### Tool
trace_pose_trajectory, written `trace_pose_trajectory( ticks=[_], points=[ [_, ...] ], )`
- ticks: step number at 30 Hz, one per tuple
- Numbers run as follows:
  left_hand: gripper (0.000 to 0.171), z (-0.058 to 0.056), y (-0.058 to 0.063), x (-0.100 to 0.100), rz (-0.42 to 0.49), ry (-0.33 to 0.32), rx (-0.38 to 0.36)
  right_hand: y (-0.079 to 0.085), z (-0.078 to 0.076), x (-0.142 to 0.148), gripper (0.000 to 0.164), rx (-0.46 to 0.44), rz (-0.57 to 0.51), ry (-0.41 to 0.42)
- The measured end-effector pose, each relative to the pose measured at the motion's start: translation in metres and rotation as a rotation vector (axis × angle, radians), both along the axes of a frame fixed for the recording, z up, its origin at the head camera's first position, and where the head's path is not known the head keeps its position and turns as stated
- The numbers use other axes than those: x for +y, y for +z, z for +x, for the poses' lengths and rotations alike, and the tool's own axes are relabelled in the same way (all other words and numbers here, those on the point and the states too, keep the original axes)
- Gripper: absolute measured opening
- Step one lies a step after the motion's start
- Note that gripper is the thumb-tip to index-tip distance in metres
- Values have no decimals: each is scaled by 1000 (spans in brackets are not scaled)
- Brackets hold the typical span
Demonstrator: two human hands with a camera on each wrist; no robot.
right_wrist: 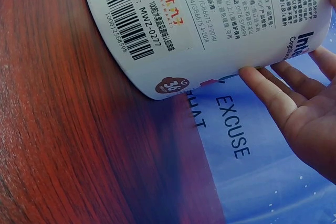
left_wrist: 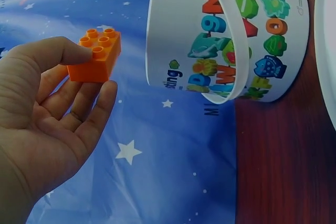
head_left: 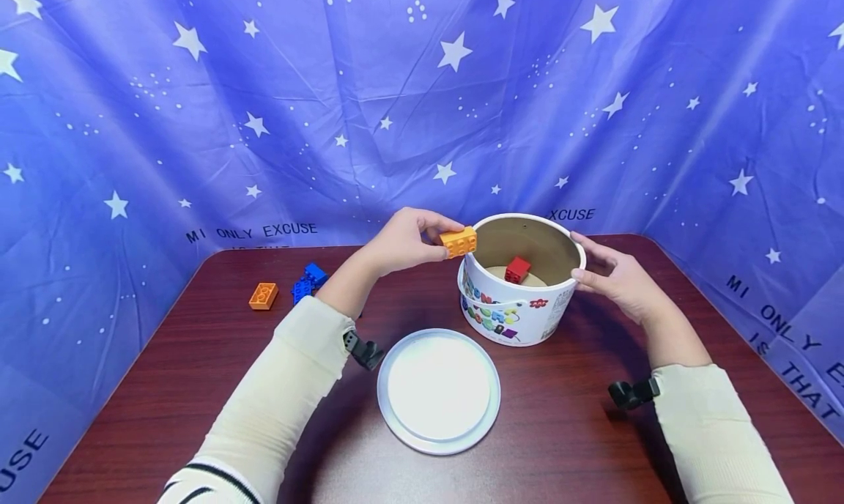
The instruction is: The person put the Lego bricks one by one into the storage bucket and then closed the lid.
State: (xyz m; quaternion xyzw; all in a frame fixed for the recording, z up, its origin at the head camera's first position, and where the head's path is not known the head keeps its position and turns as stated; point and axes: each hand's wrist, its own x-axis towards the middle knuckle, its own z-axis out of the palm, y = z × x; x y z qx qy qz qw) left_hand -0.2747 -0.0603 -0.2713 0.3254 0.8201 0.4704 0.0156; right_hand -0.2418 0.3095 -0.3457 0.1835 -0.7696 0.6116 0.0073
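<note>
My left hand (head_left: 409,242) pinches an orange toy building brick (head_left: 459,242) between thumb and fingers, studs showing, at the left rim of a white bucket (head_left: 484,321). In the left wrist view this orange brick (left_wrist: 100,56) stands out beyond the fingertips, a little apart from the bucket wall. Inside the bucket a red brick (head_left: 517,269) lies on the pale bottom. My right hand (head_left: 620,280) touches the bucket's right side near the rim. In the right wrist view its fairly straight fingers (right_wrist: 270,95) lie against the printed outer wall.
A round white lid (head_left: 438,387) lies flat in front of the bucket. To the left, another orange brick (head_left: 264,296) and several blue bricks (head_left: 308,280) rest on the dark wooden table (head_left: 554,423). The bucket's white handle (head_left: 491,301) hangs down its front. Star-printed cloth (head_left: 395,86) surrounds the table.
</note>
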Motion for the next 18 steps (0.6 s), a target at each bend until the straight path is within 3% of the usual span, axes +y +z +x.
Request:
trace_pose_trajectory(
  ticks=[7,18],
  points=[
    [37,-7,5,14,3,-6,-6,0,0,1,65,0,1,-3],
    [37,-25,-6,32,142,27,-177,-1,0,2,66,-4,-12,5]
  ],
)
